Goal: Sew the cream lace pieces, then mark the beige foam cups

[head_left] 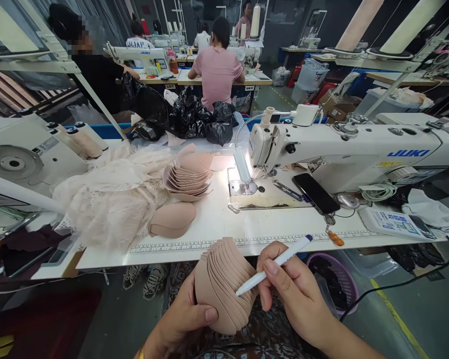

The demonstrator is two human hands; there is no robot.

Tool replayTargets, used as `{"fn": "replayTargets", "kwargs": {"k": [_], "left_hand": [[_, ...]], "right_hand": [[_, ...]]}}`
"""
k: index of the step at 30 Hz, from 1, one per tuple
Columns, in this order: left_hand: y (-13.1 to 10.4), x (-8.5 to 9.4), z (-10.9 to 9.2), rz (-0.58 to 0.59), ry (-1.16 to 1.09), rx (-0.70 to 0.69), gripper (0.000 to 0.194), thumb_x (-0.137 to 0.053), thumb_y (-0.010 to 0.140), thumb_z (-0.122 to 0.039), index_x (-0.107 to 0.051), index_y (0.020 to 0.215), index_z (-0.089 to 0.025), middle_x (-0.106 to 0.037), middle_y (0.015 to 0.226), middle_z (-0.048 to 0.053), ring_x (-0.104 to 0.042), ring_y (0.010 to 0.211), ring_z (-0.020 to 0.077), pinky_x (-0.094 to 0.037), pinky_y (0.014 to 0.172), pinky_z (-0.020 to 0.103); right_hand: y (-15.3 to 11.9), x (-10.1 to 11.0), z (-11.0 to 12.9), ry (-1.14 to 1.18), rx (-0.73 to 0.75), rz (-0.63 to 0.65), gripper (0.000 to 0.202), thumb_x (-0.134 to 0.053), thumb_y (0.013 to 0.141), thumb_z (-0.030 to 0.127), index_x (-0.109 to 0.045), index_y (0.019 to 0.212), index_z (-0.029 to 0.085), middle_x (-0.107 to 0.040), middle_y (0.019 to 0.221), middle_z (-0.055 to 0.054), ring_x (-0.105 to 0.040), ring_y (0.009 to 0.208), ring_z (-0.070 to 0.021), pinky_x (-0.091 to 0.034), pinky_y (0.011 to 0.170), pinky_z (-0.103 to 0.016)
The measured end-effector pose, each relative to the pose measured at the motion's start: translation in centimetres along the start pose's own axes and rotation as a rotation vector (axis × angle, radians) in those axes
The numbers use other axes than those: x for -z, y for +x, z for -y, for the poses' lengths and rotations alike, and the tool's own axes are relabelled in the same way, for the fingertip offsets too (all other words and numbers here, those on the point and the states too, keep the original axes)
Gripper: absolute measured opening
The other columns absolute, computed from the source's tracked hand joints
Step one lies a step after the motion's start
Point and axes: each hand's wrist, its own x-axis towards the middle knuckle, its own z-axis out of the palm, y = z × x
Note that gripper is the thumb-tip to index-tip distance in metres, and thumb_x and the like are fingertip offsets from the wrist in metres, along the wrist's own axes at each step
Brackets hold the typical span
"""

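Note:
My left hand is closed round a fanned stack of beige bra cups, held over my lap just in front of the table edge. In my right hand is a white marker pen with a dark blue end pointing up and away. Its lower tip meets the edges of the stacked cups, or lies very close to them. On the table beyond, another nested pile of bra cups stands beside a single cup lying apart. Pale lace fabric is heaped to their left.
A JUKI sewing machine with a lit lamp occupies the right side. Near it lie a phone, thread snips and a white box. A printed ruler follows the front edge. Black bags and co-workers are behind; a purple basket stands below right.

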Motion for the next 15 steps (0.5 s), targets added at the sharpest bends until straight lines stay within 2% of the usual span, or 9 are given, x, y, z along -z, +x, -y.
{"fn": "replayTargets", "kwargs": {"k": [4,11,15], "left_hand": [[-0.02,-0.09,-0.06,0.013,-0.011,0.0,0.116,-0.099,0.058,-0.038,-0.044,0.158,-0.021,-0.071,0.129,0.017,-0.065,0.123,0.0438,-0.054,0.103,0.049],[0.25,0.31,-0.15,0.108,0.037,-0.043,0.101,-0.096,0.064,-0.043,-0.053,0.151,-0.016,-0.07,0.132,0.02,-0.062,0.127,0.0441,-0.049,0.107,0.051],[0.2,0.02,-0.19,0.048,0.04,0.0,0.106,-0.098,0.061,-0.042,-0.051,0.154,-0.02,-0.068,0.137,0.018,-0.062,0.127,0.0439,-0.05,0.106,0.051]], "right_hand": [[-0.02,0.01,-0.09,0.039,0.017,-0.034,0.032,-0.052,0.112,0.047,-0.058,0.093,0.022,-0.062,0.057,0.005,-0.053,0.056,-0.0118,-0.041,0.061,-0.026],[-0.16,-0.25,0.07,0.006,-0.012,0.002,0.032,-0.051,0.111,0.048,-0.059,0.096,0.021,-0.064,0.058,0.004,-0.055,0.057,-0.0124,-0.041,0.062,-0.026],[-0.15,-0.18,0.13,0.01,0.017,-0.02,0.032,-0.05,0.112,0.047,-0.058,0.094,0.021,-0.063,0.058,0.004,-0.054,0.056,-0.0132,-0.042,0.061,-0.027]]}}
